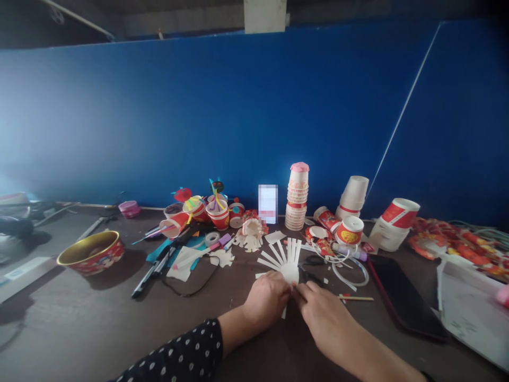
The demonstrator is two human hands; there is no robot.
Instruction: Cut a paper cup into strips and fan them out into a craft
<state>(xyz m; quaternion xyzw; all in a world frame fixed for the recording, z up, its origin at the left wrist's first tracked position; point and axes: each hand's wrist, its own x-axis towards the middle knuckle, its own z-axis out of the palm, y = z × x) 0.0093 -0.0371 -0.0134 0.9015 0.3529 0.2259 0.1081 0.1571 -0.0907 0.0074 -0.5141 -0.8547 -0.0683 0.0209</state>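
A white paper cup cut into strips (290, 271) lies fanned out on the table, its strips spreading away from a round base. My left hand (265, 298) is closed on its near left side, the fingers curled at the edge. From the right, my right hand (320, 307) pinches the near edge with thumb and fingers close to the left fingertips. The near strips are mostly hidden under both hands. Black scissors (313, 260) lie just beyond my right hand, partly covered.
A tall stack of paper cups (296, 204) stands at the back, near a blue partition (238, 116). Red-and-white cups (350, 231) and a dark phone (401, 294) are on the right. To the left sit a gold-lined red bowl (93, 254), a tape roll (212, 239) and decorated cups (218, 215).
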